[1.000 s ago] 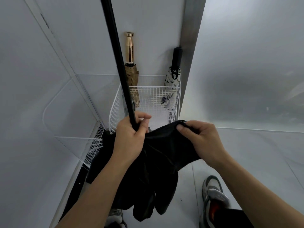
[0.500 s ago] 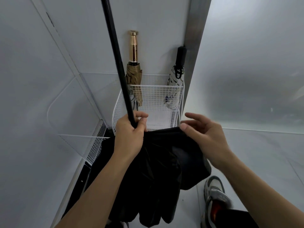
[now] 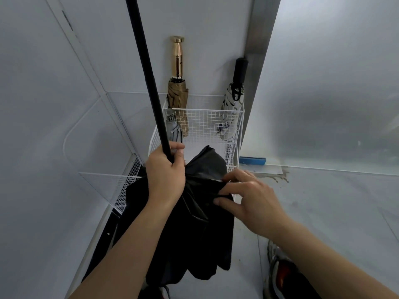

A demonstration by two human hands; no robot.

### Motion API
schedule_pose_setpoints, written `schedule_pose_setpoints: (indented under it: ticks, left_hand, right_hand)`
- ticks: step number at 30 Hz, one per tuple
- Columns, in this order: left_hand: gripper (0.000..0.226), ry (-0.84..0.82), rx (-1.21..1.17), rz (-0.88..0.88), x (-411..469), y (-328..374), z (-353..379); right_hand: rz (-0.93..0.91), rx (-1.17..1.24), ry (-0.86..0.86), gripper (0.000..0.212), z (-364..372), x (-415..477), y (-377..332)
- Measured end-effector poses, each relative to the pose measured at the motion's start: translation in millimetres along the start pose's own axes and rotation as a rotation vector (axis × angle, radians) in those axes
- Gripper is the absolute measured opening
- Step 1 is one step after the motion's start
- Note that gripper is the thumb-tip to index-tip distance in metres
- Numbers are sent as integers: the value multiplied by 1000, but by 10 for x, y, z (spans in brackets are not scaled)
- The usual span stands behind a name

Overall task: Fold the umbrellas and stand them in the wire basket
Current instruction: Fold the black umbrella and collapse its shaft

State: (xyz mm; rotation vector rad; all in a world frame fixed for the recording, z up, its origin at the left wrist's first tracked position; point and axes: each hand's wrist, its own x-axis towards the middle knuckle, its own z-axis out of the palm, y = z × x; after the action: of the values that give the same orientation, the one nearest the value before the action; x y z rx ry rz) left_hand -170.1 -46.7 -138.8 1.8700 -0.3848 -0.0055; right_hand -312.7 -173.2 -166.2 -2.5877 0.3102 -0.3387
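The left hand [image 3: 166, 173] is curled round the shaft of the long black stick umbrella [image 3: 148, 72], and the right hand [image 3: 252, 203] pinches a fold of its loose black fabric canopy [image 3: 194, 229] just beside that grip. The shaft runs steeply up and leftward from the fist, the canopy hangs below, and the white wire basket [image 3: 205, 124] stands just beyond both hands.

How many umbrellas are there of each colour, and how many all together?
Black umbrella: 1
Tan umbrella: 1
Grey umbrella: 1
White umbrella: 1
Total: 4
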Motion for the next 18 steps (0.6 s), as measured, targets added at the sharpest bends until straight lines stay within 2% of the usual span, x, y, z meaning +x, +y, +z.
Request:
schedule_pose_setpoints:
  ticks: [2,5,7,10,12,14,16,18]
  left_hand:
    - [14,-8,19,5,12,-8,-15]
    - [14,-16,40,6,41,-8,-34]
    - [13,-29,30,-1,42,0,-29]
    - [13,-50,29,2,6,19,-6]
    - [12,-73,38,18,-17,21,10]
    - [12,-95,53,35,-27,21,22]
    - [12,-89,66,38,-1,12,3]
    - [13,-72,41,7,52,-5,-30]
  right_hand:
    - [80,270,-54,6,-149,33,22]
    - [110,542,-140,13,-302,33,50]
    - [111,489,-155,5,-297,38,56]
    - [59,187,-254,43,-197,36,38]
    - [10,96,-283,41,-116,23,-3]
    - [12,224,-265,36,-104,16,21]
    - [85,436,-273,17,-169,23,88]
    - [145,537,-273,10,-274,31,121]
